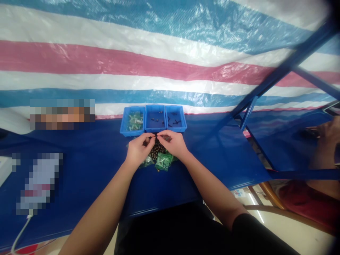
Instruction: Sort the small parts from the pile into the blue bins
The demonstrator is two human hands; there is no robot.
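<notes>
My left hand [138, 148] and my right hand [174, 142] meet above a heap of small dark and brass-coloured metal pieces [158, 149]. Thumb and fingers of both are pinched together around a tiny dark piece, too small to name. Green plastic packets [164, 162] lie at the heap's near side, with a clear packet [147, 163] by my left wrist. Just beyond my fingers stand three blue bins side by side. The left bin [132, 134] contains clear and green packets, the middle bin [149, 129] a few small metal pieces, the right bin [183, 129] dark screw-like pieces.
A pixelated flat object [41, 182] with a white cable [20, 232] lies on the blue table [90, 170] at left. Striped sheeting [159, 53] hangs behind. Blue metal bars [268, 81] rise at right, with another person's arm [325, 145] beyond them.
</notes>
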